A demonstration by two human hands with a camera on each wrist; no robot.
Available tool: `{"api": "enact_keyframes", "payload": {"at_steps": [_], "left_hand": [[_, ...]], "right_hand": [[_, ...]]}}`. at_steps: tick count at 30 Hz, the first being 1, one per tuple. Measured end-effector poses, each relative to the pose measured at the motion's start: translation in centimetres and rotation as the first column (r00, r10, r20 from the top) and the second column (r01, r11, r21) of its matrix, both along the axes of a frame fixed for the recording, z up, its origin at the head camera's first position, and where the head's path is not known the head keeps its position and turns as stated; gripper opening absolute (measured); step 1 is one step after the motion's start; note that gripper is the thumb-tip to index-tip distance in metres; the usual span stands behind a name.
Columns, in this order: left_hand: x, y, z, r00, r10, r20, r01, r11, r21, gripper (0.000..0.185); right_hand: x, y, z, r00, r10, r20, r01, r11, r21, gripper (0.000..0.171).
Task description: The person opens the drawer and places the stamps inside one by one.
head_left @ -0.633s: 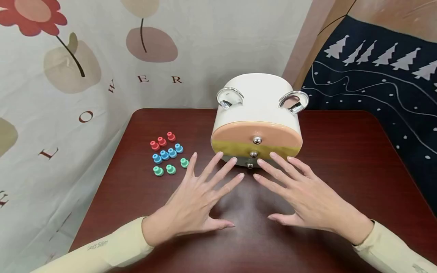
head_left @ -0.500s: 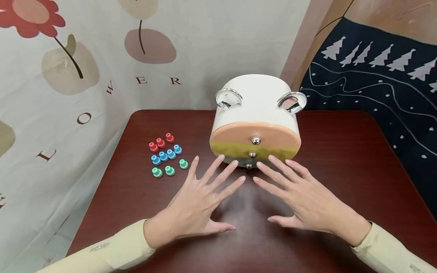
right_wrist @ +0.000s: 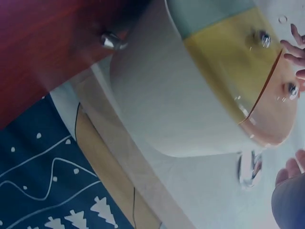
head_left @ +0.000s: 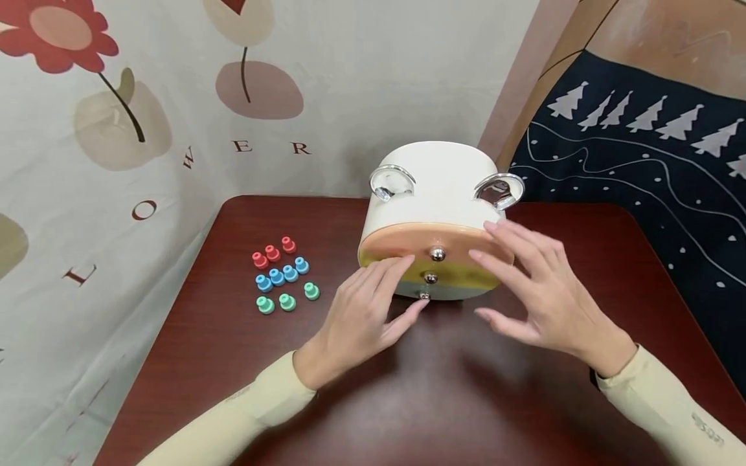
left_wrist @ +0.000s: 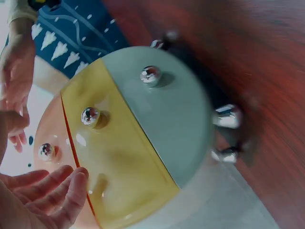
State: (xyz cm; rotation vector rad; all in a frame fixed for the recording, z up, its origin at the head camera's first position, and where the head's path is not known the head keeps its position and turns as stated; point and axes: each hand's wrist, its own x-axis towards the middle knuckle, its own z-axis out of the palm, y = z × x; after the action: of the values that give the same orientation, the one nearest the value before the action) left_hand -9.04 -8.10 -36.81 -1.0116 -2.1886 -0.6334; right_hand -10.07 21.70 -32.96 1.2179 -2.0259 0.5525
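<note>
Closest in, two cream sleeves reach out over the dark red-brown wooden bench (head_left: 233, 362). The left hand (head_left: 361, 314) hovers low in front of the white oval drawer box with three coloured drawer fronts (head_left: 443, 188), fingers loosely extended, grasping nothing; in the left wrist view its fingertips (left_wrist: 71, 188) sit right at the edge of the yellow middle drawer front (left_wrist: 119, 157), touching or just short of it, I cannot tell which. The right hand (head_left: 539, 291) is raised beside it, fingers spread and slack, holding nothing, its tips near the peach top drawer front (head_left: 408, 243).

On to the box itself: it stands at the middle of the bench, all three fronts flush, the pale grey-green bottom drawer front (left_wrist: 171, 124) too. Each small silver ball knob (head_left: 438, 254) is untouched. By my reading nothing is opened yet; the work is at its very start.

Off to the left, well apart from the box, wait the small red, blue and green plastic pegs (head_left: 282, 275) in three neat rows, none picked up.

Farther back, two chrome ring handles (head_left: 392, 181) crown the box, with a flower-print cloth (head_left: 116, 129) behind.
</note>
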Motion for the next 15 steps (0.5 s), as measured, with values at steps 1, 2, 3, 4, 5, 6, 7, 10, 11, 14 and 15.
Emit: {"api": "enact_keyframes", "payload": {"at_steps": [1, 2, 3, 4, 5, 6, 7, 10, 11, 14, 15], "left_hand": [[-0.3, 0.4, 0.0, 1.000, -0.007, 0.002, 0.007, 0.999, 0.039, 0.062], [-0.5, 0.7, 0.1, 1.000, -0.014, -0.001, 0.014, 0.997, 0.073, 0.060], [-0.7, 1.0, 0.1, 1.000, -0.020, -0.008, 0.021, 0.995, 0.100, 0.058], [-0.9, 1.3, 0.1, 0.999, -0.026, -0.020, 0.029, 0.992, 0.122, 0.057], [-1.1, 1.5, 0.2, 0.999, -0.031, -0.032, 0.035, 0.990, 0.140, 0.056], [-1.3, 1.8, 0.2, 0.998, -0.037, -0.044, 0.043, 0.987, 0.156, 0.055], [-1.4, 2.1, 0.2, 0.998, -0.042, -0.055, 0.051, 0.984, 0.170, 0.053], [-2.0, 3.0, 0.2, 0.995, -0.060, -0.080, 0.076, 0.976, 0.204, 0.048], [-2.1, 3.2, 0.2, 0.994, -0.064, -0.088, 0.082, 0.973, 0.214, 0.046], [-2.5, 3.9, 0.1, 0.992, -0.056, -0.115, 0.083, 0.965, 0.250, 0.039], [-2.7, 4.2, 0.0, 0.991, -0.047, -0.124, 0.079, 0.961, 0.266, 0.037]], "right_hand": [[-0.3, 0.1, 0.1, 1.000, -0.023, 0.012, 0.023, 1.000, -0.006, 0.064], [-0.6, 0.2, 0.2, 0.999, -0.047, 0.026, 0.047, 0.999, -0.007, 0.065], [-0.9, 0.3, 0.2, 0.997, -0.069, 0.038, 0.069, 0.998, -0.006, 0.067], [-1.3, 0.3, 0.2, 0.996, -0.086, 0.040, 0.087, 0.996, -0.021, 0.068], [-1.6, 0.4, 0.2, 0.993, -0.107, 0.044, 0.108, 0.994, -0.031, 0.069], [-1.9, 0.5, 0.2, 0.990, -0.130, 0.050, 0.132, 0.991, -0.040, 0.071], [-2.2, 0.5, 0.2, 0.987, -0.149, 0.057, 0.152, 0.987, -0.052, 0.072], [-3.0, 0.7, 0.2, 0.977, -0.189, 0.097, 0.197, 0.977, -0.084, 0.076], [-3.2, 0.8, 0.2, 0.973, -0.198, 0.122, 0.208, 0.975, -0.080, 0.077], [-3.7, 0.9, 0.2, 0.959, -0.195, 0.205, 0.216, 0.973, -0.084, 0.079], [-3.9, 1.0, 0.1, 0.954, -0.189, 0.232, 0.214, 0.973, -0.089, 0.079]]}}
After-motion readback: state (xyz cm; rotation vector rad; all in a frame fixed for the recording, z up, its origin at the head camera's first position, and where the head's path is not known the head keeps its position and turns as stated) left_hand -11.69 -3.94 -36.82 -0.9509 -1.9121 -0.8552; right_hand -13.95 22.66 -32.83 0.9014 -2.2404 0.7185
